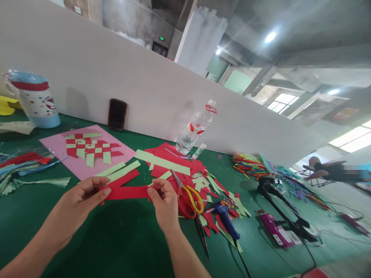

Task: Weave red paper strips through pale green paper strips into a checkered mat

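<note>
My left hand (87,192) and my right hand (164,202) pinch opposite ends of a red paper strip (127,192), holding it taut above the green tabletop (136,235). Behind my left hand, pale green paper strips (123,172) lie near a pink sheet (55,144) carrying a red-and-green woven paper piece (91,148). Right of my right hand, yellow-handled scissors (193,199) rest on a heap of red and green paper scraps (171,164). A blue glue gun (226,221) lies at the heap's near edge.
A plastic water bottle (193,129) and a dark phone (117,114) stand by the white wall. A polka-dot jug (34,100) and tassels (26,162) sit left. Coloured strips (249,164), a black stand (278,200) and a purple device (274,227) lie right; a seated person (327,170) is beyond.
</note>
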Available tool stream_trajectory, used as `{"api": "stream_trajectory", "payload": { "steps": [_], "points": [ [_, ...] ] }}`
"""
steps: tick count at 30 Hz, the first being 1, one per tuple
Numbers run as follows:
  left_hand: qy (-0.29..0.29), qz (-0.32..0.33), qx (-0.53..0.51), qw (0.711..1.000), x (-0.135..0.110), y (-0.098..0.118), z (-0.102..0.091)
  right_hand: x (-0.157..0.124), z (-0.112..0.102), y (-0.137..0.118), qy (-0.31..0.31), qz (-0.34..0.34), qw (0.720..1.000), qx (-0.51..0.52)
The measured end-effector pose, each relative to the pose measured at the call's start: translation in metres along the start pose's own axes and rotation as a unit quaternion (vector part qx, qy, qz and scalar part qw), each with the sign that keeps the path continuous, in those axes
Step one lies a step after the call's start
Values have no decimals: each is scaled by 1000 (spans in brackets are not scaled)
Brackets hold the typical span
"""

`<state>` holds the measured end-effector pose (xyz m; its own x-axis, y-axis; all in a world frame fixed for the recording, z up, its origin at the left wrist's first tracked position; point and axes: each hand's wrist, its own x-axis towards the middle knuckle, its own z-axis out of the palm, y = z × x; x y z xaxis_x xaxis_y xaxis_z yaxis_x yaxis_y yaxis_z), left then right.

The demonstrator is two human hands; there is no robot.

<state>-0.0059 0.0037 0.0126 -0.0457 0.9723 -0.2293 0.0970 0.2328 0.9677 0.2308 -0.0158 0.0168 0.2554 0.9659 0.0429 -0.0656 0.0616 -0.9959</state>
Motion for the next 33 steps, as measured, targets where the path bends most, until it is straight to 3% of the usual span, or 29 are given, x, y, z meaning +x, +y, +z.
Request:
{"api": "stream_trajectory", "payload": {
  "steps": [13, 18, 24, 28, 33],
  "points": [
    [30, -2, -54, 998, -1, 1, -2, 3, -1, 5, -14, 30, 999, -8],
    [70, 4, -134, 989, -3, 9, -2, 3, -4, 7, -117, 99, 988, -3],
    [87, 21, -233, 968, -5, 16, 0, -8, 1, 7, -270, 219, 938, 13],
    [38, 15, -265, 963, -7, 15, 4, -14, 8, 6, -282, 254, 921, 83],
    [-109, -36, -223, 968, -17, 13, 20, -18, 16, 9, -226, 233, 939, 113]
  ]
}}
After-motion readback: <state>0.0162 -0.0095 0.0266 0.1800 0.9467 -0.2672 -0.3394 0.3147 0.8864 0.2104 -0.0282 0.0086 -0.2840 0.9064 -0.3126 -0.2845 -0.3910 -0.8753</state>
